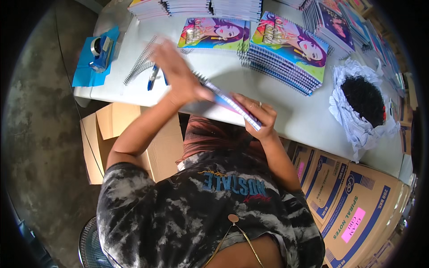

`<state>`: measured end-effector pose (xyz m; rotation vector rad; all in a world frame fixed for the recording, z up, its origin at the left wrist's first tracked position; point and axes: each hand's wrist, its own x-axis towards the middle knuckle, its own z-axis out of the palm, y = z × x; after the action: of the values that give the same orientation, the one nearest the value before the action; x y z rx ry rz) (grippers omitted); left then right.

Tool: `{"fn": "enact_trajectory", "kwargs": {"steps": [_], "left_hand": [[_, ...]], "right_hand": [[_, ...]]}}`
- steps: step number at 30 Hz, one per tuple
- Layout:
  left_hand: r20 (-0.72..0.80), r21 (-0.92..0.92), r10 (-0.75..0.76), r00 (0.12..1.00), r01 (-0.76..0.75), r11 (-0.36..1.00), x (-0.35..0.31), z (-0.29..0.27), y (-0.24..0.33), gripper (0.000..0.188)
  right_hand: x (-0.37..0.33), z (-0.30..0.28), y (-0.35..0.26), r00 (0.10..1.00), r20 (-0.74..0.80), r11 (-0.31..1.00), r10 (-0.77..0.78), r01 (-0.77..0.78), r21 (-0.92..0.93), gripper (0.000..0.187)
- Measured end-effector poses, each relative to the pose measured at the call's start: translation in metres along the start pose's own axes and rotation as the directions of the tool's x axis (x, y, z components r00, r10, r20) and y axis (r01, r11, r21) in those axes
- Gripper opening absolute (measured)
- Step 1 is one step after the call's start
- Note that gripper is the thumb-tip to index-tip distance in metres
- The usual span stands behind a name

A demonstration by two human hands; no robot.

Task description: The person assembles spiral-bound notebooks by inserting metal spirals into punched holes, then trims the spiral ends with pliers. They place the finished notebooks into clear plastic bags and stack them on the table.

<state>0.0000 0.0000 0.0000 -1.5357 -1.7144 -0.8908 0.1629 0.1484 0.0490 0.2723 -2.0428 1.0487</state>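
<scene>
My right hand [259, 112] grips a spiral notebook [234, 106] by its near right end, thumb and fingers closed on it. The notebook is tilted edge-on above the table's front edge, with its dark wire spiral at the far end. My left hand [176, 69] is blurred, its fingers stretched out and apart. Its thumb is near the notebook's upper end; I cannot tell whether it touches. Just past the left hand lie loose wire spirals [139, 67] and a blue pen [153, 77].
Ahead are a colourful-covered notebook [214, 33] and a notebook stack [286, 53]. A blue tape dispenser [102, 53] sits on a blue sheet [82, 67]. To the right, crumpled paper [348, 129] holds a black tangled mass [363, 100]. Cardboard boxes [357, 214] and an opened carton [118, 120] stand below the table.
</scene>
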Motion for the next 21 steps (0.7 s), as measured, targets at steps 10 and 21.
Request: {"fn": "enact_trajectory", "kwargs": {"steps": [10,21], "left_hand": [[0.138,-0.109,0.176,0.975,-0.162,0.981,-0.024,-0.003,0.027,0.114],[0.038,0.016,0.379,0.925,-0.380,0.925,0.019,-0.014,0.027,0.108]], "right_hand": [[-0.018,0.009,0.010,0.999,-0.030,1.000,0.012,-0.011,0.010,0.039],[-0.012,0.009,0.009,0.997,-0.066,1.000,0.030,-0.030,0.003,0.044]]}}
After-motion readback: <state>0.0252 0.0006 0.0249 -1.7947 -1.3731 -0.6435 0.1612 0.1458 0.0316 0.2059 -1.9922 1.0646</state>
